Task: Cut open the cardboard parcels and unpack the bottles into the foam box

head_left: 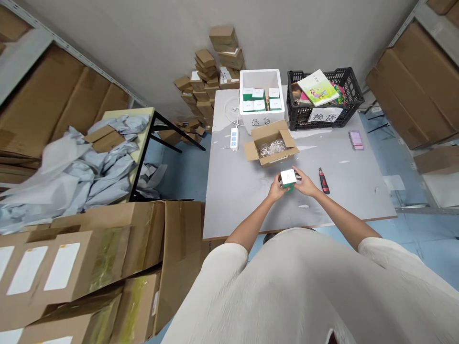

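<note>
Between my two hands, above the front part of the grey table, is a small green box point(288, 177) with a white top. My left hand point(277, 188) grips its left side, and my right hand point(304, 183) holds the right side. Just beyond them stands an open cardboard box point(271, 144) with its flaps spread and clear crumpled wrap inside. Several similar green and white boxes sit in a white foam bin point(260, 118) at the back of the table. A red and black utility knife point(324, 181) lies right of my right hand.
A black crate point(299, 119) with books stands at the table's back right. The table point(236, 200) also bears a white power strip point(234, 139) and a pinkish card stack point(356, 140). Large cartons point(179, 258) stand at left; grey parcels point(111, 167) cover a side table.
</note>
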The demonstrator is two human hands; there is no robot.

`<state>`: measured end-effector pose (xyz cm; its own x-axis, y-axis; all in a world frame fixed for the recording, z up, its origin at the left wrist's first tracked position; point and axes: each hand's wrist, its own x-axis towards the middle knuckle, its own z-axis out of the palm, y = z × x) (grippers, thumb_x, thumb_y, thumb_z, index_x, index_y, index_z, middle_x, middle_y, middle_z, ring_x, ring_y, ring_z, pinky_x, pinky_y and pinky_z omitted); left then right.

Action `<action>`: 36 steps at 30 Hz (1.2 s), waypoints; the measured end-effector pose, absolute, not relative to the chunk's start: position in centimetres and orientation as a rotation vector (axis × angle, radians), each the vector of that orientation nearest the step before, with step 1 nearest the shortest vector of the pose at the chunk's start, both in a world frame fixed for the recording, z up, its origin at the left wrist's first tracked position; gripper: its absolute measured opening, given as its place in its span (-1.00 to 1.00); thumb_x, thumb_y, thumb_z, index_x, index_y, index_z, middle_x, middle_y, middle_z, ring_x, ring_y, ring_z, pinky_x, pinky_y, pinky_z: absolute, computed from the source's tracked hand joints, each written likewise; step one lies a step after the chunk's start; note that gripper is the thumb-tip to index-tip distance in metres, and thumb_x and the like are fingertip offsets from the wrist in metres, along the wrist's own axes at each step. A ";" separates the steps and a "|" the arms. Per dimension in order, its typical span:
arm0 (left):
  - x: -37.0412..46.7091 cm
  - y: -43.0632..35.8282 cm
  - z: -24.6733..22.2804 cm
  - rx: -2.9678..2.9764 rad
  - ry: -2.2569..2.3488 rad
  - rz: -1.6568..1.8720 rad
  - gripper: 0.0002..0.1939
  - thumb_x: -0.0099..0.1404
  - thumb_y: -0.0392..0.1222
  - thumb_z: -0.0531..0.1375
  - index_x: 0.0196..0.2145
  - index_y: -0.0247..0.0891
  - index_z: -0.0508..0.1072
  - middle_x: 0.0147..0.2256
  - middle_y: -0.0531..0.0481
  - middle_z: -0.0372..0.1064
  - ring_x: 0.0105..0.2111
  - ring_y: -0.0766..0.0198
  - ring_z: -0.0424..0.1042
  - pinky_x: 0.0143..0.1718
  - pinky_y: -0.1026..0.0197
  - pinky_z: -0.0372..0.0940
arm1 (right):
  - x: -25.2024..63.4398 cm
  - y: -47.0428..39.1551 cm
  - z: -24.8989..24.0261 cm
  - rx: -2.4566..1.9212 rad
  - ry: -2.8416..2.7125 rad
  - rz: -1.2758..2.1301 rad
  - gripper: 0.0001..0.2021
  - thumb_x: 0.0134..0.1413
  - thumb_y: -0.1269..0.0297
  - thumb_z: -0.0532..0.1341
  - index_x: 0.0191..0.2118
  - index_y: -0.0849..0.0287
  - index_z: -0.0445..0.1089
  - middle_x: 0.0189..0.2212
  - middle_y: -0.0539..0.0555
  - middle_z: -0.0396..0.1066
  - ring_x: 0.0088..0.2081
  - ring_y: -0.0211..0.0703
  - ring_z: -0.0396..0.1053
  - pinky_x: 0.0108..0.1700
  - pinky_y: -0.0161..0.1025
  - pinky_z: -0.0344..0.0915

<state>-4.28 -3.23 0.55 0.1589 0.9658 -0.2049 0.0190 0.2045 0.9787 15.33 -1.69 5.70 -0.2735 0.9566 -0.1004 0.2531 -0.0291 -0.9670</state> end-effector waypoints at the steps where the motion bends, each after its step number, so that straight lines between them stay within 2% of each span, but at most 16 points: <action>1: -4.3 -3.1 0.3 1.146 1.197 0.926 -0.07 -0.07 -0.17 0.57 0.23 -0.17 0.32 0.25 -0.28 0.37 0.30 -0.20 0.33 0.23 -0.19 0.30 | 15.4 -1.7 5.5 -1.311 -1.604 1.330 -0.17 -0.14 0.29 0.38 0.37 0.00 0.34 0.34 0.20 0.31 0.27 0.16 0.36 0.36 0.14 0.28; 6: -4.5 -3.1 -0.1 1.232 1.393 0.876 -0.12 -0.12 -0.23 0.58 0.18 -0.14 0.45 0.19 -0.23 0.34 0.29 -0.23 0.28 0.29 -0.24 0.22 | 15.9 -2.5 4.4 -1.431 -1.676 1.228 -0.22 -0.14 0.26 0.41 0.30 -0.01 0.34 0.28 0.19 0.36 0.16 0.14 0.43 0.26 0.15 0.37; 10: -4.0 -3.7 0.2 1.169 1.474 0.909 -0.28 0.08 -0.20 0.50 0.19 -0.14 0.43 0.16 -0.24 0.32 0.15 -0.11 0.37 0.21 -0.18 0.31 | 15.4 -3.3 4.5 -1.514 -1.653 1.127 -0.28 -0.09 0.19 0.44 0.26 -0.03 0.33 0.24 0.18 0.39 0.14 0.16 0.44 0.26 0.16 0.37; 12: -3.6 -4.0 0.4 1.110 1.454 0.984 -0.30 0.14 -0.19 0.46 0.21 -0.14 0.39 0.17 -0.23 0.31 0.15 -0.07 0.37 0.19 -0.14 0.32 | 15.1 -3.6 5.0 -1.522 -1.650 1.118 -0.30 -0.08 0.16 0.46 0.24 -0.02 0.34 0.22 0.18 0.41 0.12 0.17 0.46 0.24 0.16 0.38; 15: -3.5 -3.9 0.6 1.083 1.357 1.068 -0.23 0.08 -0.21 0.48 0.22 -0.13 0.36 0.19 -0.21 0.31 0.22 -0.08 0.33 0.26 -0.13 0.26 | 14.8 -3.9 5.8 -1.474 -1.670 1.168 -0.39 -0.04 0.13 0.44 0.18 -0.03 0.36 0.17 0.15 0.46 0.05 0.13 0.50 0.20 0.14 0.40; 20: -4.5 -2.8 1.1 1.158 1.368 1.026 0.01 -0.17 -0.25 0.59 0.26 -0.12 0.39 0.26 -0.23 0.20 0.35 -0.21 0.18 0.39 -0.14 0.09 | 15.0 -3.8 6.3 -1.457 -1.671 1.195 -0.56 0.06 0.11 0.36 0.07 -0.01 0.40 0.09 0.11 0.52 -0.09 0.04 0.55 0.12 0.12 0.45; 25: -5.1 -2.2 1.6 1.155 1.235 0.991 0.16 -0.11 -0.24 0.55 0.41 -0.11 0.19 0.27 -0.24 0.24 0.33 -0.12 0.25 0.36 -0.14 0.14 | 15.7 -3.6 6.5 -1.529 -1.663 1.149 -0.71 0.09 0.03 0.35 -0.12 0.01 0.43 -0.10 0.08 0.55 -0.18 0.02 0.52 0.08 0.12 0.46; 28: -5.3 -2.3 2.0 1.145 1.185 0.988 0.15 -0.08 -0.27 0.51 0.42 -0.12 0.14 0.27 -0.25 0.29 0.34 -0.08 0.29 0.37 -0.13 0.12 | 15.9 -3.1 6.8 -1.523 -1.649 1.092 -0.71 0.09 -0.07 0.37 -0.25 0.02 0.45 -0.16 0.09 0.51 -0.16 0.02 0.48 0.09 0.08 0.46; 31: -5.3 -2.5 2.3 1.180 1.183 0.959 0.10 -0.07 -0.30 0.50 0.37 -0.10 0.14 0.25 -0.25 0.35 0.34 -0.08 0.32 0.38 -0.16 0.11 | 15.7 -1.8 7.5 -1.513 -1.541 1.065 -0.64 0.18 -0.17 0.30 -0.30 0.04 0.47 -0.17 0.12 0.50 -0.12 0.04 0.47 0.12 0.07 0.44; 33: -5.3 -2.6 2.5 1.210 1.175 0.950 0.04 -0.05 -0.29 0.50 0.32 -0.10 0.15 0.24 -0.26 0.38 0.33 -0.08 0.34 0.38 -0.18 0.12 | 15.5 -0.5 7.8 -1.509 -1.469 1.061 -0.60 0.25 -0.21 0.25 -0.28 0.04 0.51 -0.15 0.14 0.50 -0.05 0.08 0.47 0.17 0.08 0.42; 36: -5.1 -2.7 2.6 1.231 1.158 0.967 -0.02 -0.02 -0.25 0.51 0.29 -0.10 0.17 0.23 -0.26 0.40 0.33 -0.07 0.35 0.37 -0.18 0.13 | 15.4 1.3 7.8 -1.476 -1.466 1.086 -0.59 0.26 -0.20 0.25 -0.10 0.02 0.57 0.03 0.18 0.49 0.10 0.13 0.43 0.24 0.09 0.38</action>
<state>-5.09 -2.73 2.65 0.1788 0.9761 -0.1238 0.0526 0.1162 0.9918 15.37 1.33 7.77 -0.0275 0.9984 -0.0490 0.3378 -0.0369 -0.9405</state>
